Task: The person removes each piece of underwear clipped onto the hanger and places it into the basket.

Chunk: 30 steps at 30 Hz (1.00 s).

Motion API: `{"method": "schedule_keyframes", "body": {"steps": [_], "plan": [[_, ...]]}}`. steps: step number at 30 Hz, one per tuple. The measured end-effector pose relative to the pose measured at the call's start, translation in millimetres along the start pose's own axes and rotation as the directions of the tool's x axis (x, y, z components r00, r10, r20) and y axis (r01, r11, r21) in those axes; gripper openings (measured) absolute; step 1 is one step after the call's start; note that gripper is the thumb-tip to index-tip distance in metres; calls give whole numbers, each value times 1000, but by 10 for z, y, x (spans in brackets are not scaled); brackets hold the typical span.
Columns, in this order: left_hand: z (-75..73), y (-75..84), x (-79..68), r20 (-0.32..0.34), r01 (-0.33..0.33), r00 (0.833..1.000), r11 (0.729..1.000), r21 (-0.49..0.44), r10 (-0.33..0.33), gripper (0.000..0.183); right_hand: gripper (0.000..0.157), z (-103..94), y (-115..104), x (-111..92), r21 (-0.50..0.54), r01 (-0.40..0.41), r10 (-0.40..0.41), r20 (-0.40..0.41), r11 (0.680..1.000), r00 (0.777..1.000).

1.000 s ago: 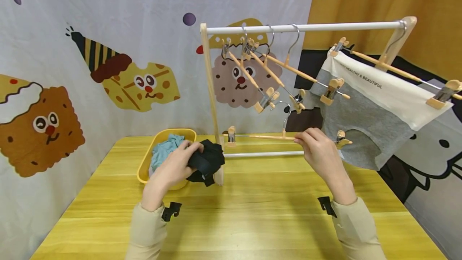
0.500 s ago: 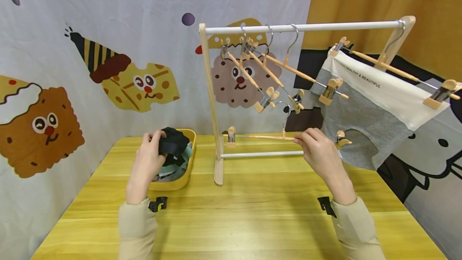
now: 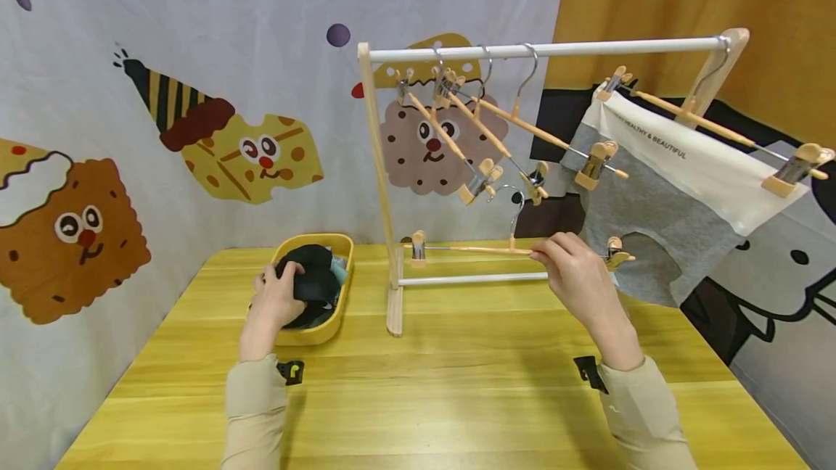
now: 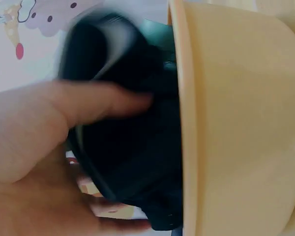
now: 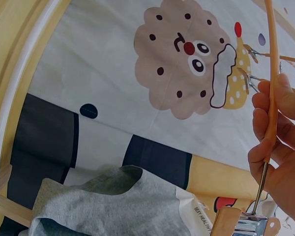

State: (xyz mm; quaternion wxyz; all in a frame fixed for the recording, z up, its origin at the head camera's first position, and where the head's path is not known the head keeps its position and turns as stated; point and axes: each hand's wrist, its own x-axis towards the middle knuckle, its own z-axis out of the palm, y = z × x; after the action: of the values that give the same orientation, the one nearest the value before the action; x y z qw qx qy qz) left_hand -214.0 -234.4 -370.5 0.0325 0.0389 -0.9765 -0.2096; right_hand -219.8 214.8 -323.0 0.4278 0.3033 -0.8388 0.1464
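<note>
At the mouth of a yellow plastic basket (image 3: 312, 336), my left hand (image 3: 273, 304) grips a bunched black garment (image 3: 316, 283). The left wrist view has the thumb (image 4: 113, 101) lying across the dark cloth, with the fingers partly hidden under it. Light blue fabric (image 3: 339, 271) peeks out beside it in the basket. My right hand (image 3: 575, 274) pinches the bar of a clip hanger (image 3: 483, 249) off the rail, its metal hook upward. One hanger clip (image 3: 419, 249) shows at the left end; nothing hangs from it.
A small wooden rack with a white top rail (image 3: 588, 48) stands behind my hands on the wooden table (image 3: 424, 397). Three bare clip hangers (image 3: 480, 129) hang toward its left. Grey underpants (image 3: 666, 216) with a white waistband hang clipped at the right. A cartoon-print curtain (image 3: 248, 20) is behind.
My left hand has carried the black garment left from beside the rack post to the basket and lowered it there. The right hand and its hanger have stayed put.
</note>
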Motion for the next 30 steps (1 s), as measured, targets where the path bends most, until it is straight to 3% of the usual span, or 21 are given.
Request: {"method": "schedule_keyframes", "body": {"steps": [5, 10, 19, 24, 30], "plan": [[-21, 14, -7, 182, -38, 982, 998, -40, 45, 72, 9, -2, -5, -5, 3, -7, 7, 7, 1000, 1000], [-70, -2, -9, 267, -49, 961, 996, -77, 68, 86, 8, 5, -1, -8, 10, -11, 11, 11, 1000, 1000], [-21, 54, 24, 263, 54, 964, 998, -9, -50, 52, 8, 16, 8, -15, 2, -9, 9, 23, 1000, 1000], [30, 62, 56, 281, 82, 955, 995, 55, -95, 54, 7, 15, 6, -16, -1, -14, 14, 23, 1000, 1000], [106, 53, 96, 343, 148, 926, 988, 44, -154, 63, 7, 20, 9, -22, -3, -15, 15, 27, 1000, 1000]]}}
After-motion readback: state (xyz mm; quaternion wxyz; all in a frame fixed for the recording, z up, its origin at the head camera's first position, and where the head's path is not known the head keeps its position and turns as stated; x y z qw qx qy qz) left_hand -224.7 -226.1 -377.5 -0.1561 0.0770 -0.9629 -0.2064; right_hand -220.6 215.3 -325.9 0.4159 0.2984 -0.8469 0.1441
